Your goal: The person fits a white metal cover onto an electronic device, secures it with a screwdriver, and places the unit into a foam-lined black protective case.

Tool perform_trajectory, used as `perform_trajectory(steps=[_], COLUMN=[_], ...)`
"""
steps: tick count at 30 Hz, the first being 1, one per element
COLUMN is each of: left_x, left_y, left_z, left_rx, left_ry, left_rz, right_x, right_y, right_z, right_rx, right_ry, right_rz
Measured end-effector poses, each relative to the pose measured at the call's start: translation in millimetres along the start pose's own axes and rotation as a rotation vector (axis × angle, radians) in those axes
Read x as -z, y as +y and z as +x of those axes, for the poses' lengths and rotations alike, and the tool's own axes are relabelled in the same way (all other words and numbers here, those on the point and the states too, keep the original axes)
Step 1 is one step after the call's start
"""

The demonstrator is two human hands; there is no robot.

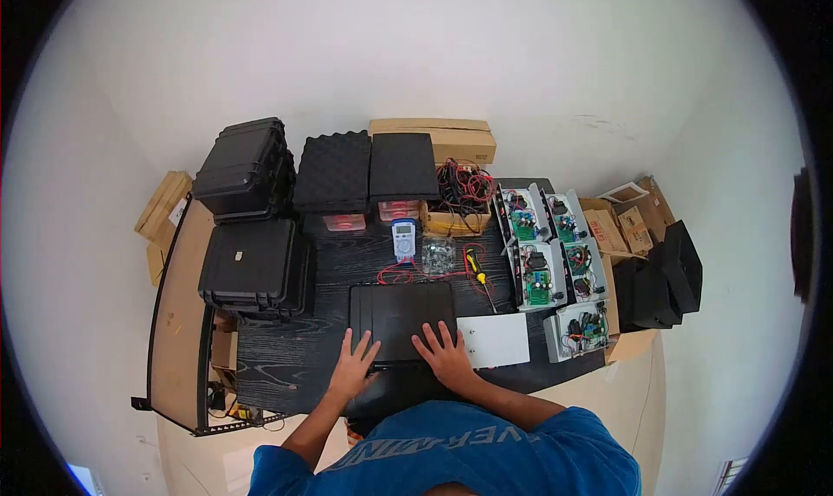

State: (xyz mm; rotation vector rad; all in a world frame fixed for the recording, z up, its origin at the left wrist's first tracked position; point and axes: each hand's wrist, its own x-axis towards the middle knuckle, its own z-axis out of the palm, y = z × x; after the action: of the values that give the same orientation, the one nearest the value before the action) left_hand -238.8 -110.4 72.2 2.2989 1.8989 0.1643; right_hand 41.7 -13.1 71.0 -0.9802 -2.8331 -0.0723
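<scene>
The shirt (538,461) is nearest. Beyond it, the black case (402,314) lies on the table (278,357), its near corners under the spread fingers of the left hand (352,370) and right hand (448,360); palm contact is hard to judge.

A black, rectangular case (402,314) with rounded corners is being touched on its upper face while being supported flat, on the near side of the blue-edged multimeter (404,241).

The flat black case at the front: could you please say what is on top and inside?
The left hand and right hand rest on the black case; its top hides the inside.
</scene>
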Motion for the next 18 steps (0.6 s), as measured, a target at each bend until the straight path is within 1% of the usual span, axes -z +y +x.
perform_trajectory(steps=[5, 6, 9, 11, 12, 15, 17, 18], left_x=[-8.4, -6.4, 12.4, 10.1, 9.9, 47.0, 74.1, 91.2], left_y=[-6.6, -7.3, -7.5, -18.9, -23.4, -27.0, -32.3, -34.1], left_z=[-3.8, -4.1, -15.2, -19.3, -18.7, -6.9, 14.0, 25.7], left_rx=[-0.035, -0.036, -0.079, -0.133, -0.164, -0.173, -0.127, -0.103], left_ry=[0.005, -0.002, 0.068, 0.141, 0.176, 0.320, 0.446, 0.507], left_rz=[-0.002, -0.008, -0.196, -0.171, -0.157, -0.132, -0.196, -0.230], right_x=[19.0, 27.6, 55.2, 64.3, 66.6, 78.6, 108.9, 136.5], right_y=[-9.7, -8.6, 5.0, 16.1, 23.5, 50.7, 78.4, 96.4], right_z=[-5.9, -6.8, -6.0, -9.5, -10.8, -2.6, 21.7, 42.5], right_rx=[-0.009, 0.008, 0.087, 0.149, 0.161, 0.182, 0.156, 0.127], right_ry=[-0.139, -0.166, -0.233, -0.275, -0.227, -0.075, 0.025, 0.000], right_rz=[0.004, 0.064, 0.198, 0.235, 0.284, 0.436, 0.551, 0.698])
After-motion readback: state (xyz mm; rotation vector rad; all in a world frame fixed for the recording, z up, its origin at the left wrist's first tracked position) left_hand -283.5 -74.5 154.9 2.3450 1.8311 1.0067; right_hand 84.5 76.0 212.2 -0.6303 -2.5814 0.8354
